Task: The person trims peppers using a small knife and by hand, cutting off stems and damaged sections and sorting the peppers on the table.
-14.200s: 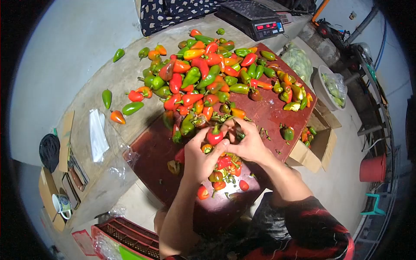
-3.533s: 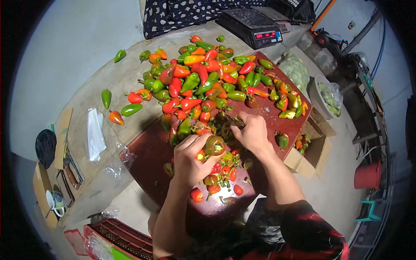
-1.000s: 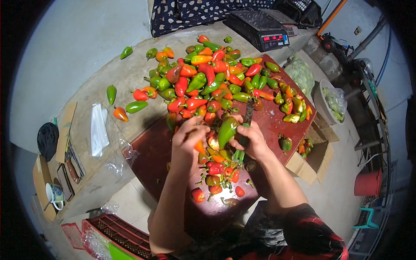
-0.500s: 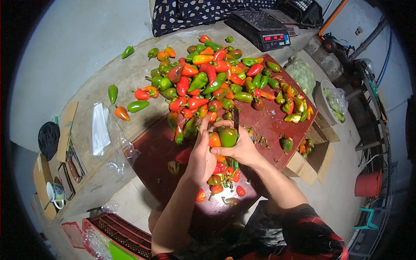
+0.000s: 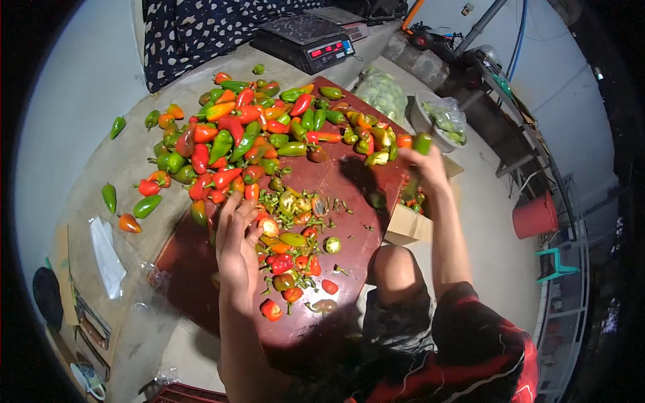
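Note:
My right hand [image 5: 430, 166] is out to the right, closed around a green pepper [image 5: 422, 143]. An orange-red piece [image 5: 404, 141] shows beside its fingers; whether it is held too, I cannot tell. Blur hides whether the knife is still in this hand. My left hand [image 5: 236, 235] hovers over the red table's left part, fingers apart and holding nothing. Next to its thumb is a cut pepper [image 5: 269, 227] with a pale inside. The large heap of red, green and orange peppers [image 5: 232, 138] lies beyond it. Cut stems and pepper tops [image 5: 295, 203] are scattered between my hands.
A cardboard box [image 5: 410, 224] with peppers inside stands below the right table edge. Behind it are a bagged white basin [image 5: 430, 119] and a plastic bag of greens [image 5: 381, 96]. A digital scale [image 5: 306, 43] sits on the concrete ledge at the back. A red bucket [image 5: 533, 216] is far right.
My hands have parted: the right swung right and away carrying a green pepper, while the left let go and opened. The view has turned to the right.

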The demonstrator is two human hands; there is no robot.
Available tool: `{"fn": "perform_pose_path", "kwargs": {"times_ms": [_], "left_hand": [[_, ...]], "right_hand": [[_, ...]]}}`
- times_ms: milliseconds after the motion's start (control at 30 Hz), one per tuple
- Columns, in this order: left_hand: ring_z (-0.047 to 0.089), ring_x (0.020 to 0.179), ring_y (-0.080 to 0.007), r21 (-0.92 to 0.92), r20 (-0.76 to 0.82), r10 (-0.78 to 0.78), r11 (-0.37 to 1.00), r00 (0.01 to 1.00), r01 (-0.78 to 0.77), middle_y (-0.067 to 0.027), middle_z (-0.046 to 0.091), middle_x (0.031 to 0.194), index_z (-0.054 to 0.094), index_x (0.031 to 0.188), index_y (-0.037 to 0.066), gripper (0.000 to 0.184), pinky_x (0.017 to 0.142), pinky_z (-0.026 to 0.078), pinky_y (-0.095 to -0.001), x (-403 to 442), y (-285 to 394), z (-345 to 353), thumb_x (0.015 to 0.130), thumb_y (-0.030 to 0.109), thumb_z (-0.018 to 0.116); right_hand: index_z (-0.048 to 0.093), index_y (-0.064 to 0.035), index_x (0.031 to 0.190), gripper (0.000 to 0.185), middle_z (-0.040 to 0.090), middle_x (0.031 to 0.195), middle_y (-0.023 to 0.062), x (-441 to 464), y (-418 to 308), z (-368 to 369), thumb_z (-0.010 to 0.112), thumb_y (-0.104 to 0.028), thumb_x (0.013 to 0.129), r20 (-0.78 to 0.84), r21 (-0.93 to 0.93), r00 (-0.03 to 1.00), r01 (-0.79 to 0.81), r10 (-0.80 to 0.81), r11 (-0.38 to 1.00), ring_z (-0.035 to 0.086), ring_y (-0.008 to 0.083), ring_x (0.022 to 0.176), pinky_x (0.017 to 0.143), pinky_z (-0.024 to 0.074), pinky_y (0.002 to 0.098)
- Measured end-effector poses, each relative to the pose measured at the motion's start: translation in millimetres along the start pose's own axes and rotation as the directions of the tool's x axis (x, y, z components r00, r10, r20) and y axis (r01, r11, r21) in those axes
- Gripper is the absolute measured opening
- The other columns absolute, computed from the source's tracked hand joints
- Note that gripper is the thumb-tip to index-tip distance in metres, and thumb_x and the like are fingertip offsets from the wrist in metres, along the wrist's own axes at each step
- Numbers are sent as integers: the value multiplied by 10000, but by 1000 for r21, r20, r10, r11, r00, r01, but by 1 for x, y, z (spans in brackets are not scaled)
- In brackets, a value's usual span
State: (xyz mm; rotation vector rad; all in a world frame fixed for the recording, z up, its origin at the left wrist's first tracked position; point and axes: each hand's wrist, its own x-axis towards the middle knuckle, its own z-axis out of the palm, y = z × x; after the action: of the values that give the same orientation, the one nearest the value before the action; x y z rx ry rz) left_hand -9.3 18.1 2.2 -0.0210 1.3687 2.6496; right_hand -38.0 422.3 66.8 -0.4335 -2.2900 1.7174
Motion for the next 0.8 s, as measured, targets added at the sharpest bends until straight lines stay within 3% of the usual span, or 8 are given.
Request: {"fn": "perform_pose_path", "kwargs": {"times_ms": [67,133,300,367,467,600,667,800], "left_hand": [[458,1276,-257,73,-1,-24,997,1000,24,-162,478,1424,369,1498,55,645,1062,344,-431,-1,1,-4,991,413,546],[494,1236,-233,145,4,-48,988,999,47,-132,521,1381,415,1471,60,583,1026,388,-408,-1,2,-5,996,372,546],[563,1101,-171,232,-90,-90,967,992,109,-87,597,1280,504,1388,57,455,921,465,-357,5,15,-11,987,261,576],[567,1098,-172,278,-123,-86,953,989,118,-87,606,1267,509,1383,62,451,926,463,-356,6,18,-10,984,259,577],[598,1120,-192,476,-211,24,875,977,82,-93,649,1206,577,1318,54,429,901,485,-349,2,29,-15,949,269,616],[654,861,-123,671,-30,421,681,906,-294,-75,711,942,641,1110,-49,253,777,504,-266,11,5,-65,908,97,685],[641,787,-132,689,-56,422,672,905,-270,-69,689,870,644,1085,-33,243,741,500,-278,4,6,-78,899,109,712],[645,892,-354,993,-31,420,119,907,-21,-163,649,919,665,1024,42,254,778,515,-467,-9,23,-82,832,198,725]], "right_hand": [[624,-23,1106,542,681,845,45,1,20,-54,871,-316,723,-190,-169,979,39,-71,985,640,126,737,652,511,290],[594,18,1175,690,717,925,138,11,91,-143,897,-352,679,-395,-604,910,-152,-128,782,685,216,818,749,540,342],[591,2,1256,721,724,1012,221,-36,138,-202,883,-316,678,-600,-607,800,-465,13,645,696,332,972,865,529,400],[620,4,1236,615,725,1026,217,-39,149,-190,838,-236,714,-540,-560,833,-466,125,685,689,332,980,869,525,396],[614,36,1265,512,723,913,169,-30,142,-134,738,-97,787,-408,-610,906,-179,-113,772,687,237,812,762,533,362],[498,35,1419,552,652,782,58,-37,49,3,614,8,880,-80,-356,980,143,-183,924,544,124,685,668,487,304],[480,3,1439,553,680,831,146,-50,4,62,637,-56,912,98,-555,960,271,-262,787,585,148,699,706,506,322],[537,-3,1373,468,663,1115,278,-64,-19,145,644,-110,929,333,-350,884,439,-328,827,692,334,936,844,526,399]]}}
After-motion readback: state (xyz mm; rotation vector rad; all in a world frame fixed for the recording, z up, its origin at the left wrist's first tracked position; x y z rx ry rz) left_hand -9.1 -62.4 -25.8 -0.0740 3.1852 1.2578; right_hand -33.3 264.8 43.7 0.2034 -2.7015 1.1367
